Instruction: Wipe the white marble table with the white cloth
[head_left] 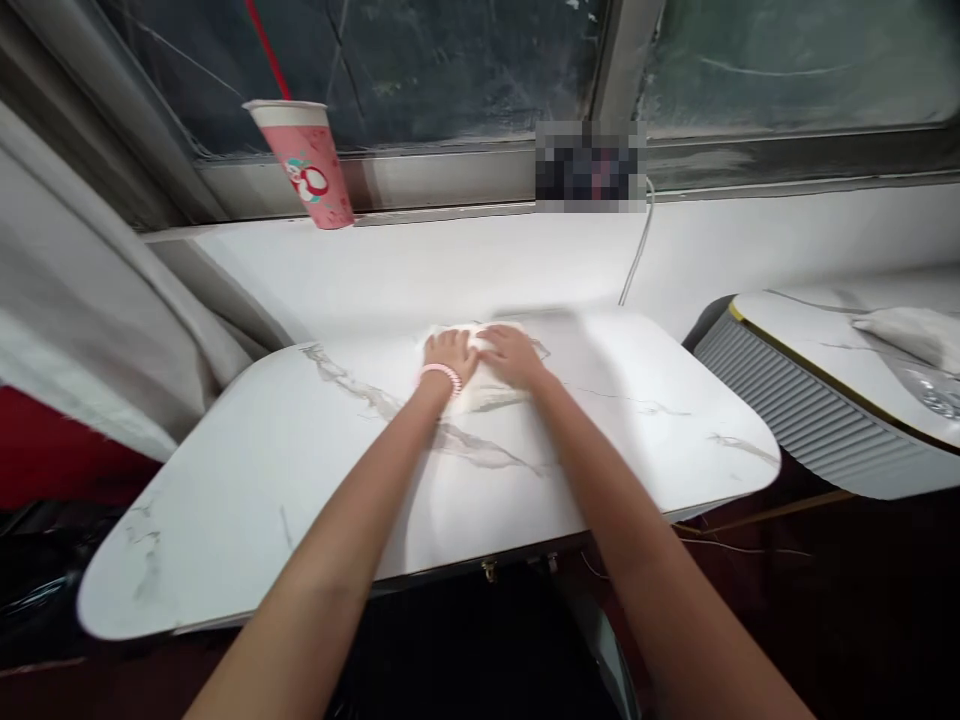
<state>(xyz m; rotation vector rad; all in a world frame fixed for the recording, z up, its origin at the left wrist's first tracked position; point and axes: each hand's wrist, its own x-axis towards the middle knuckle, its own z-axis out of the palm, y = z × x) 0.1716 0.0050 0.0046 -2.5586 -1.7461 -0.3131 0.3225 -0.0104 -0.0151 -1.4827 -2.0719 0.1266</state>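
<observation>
A whitish, thin cloth [486, 394] lies spread near the back of the white marble-patterned table [247, 480]. My left hand [450, 355], with a pink-and-white coiled band at the wrist, rests flat on the cloth's left part, fingers stretched out toward the wall. Beside it, my right hand [514, 355] presses palm down on the right part of the cloth, its fingers pointing left and almost touching the left hand. The edges of the cloth stick out around both hands.
On the sill at the back left stands a pink paper cup [307, 170] with a red straw. A blurred-out dark object [591, 168] sits farther right, near a white cable [637, 245]. A ribbed-sided cabinet [817, 400] is at the right; a curtain [82, 270] hangs left.
</observation>
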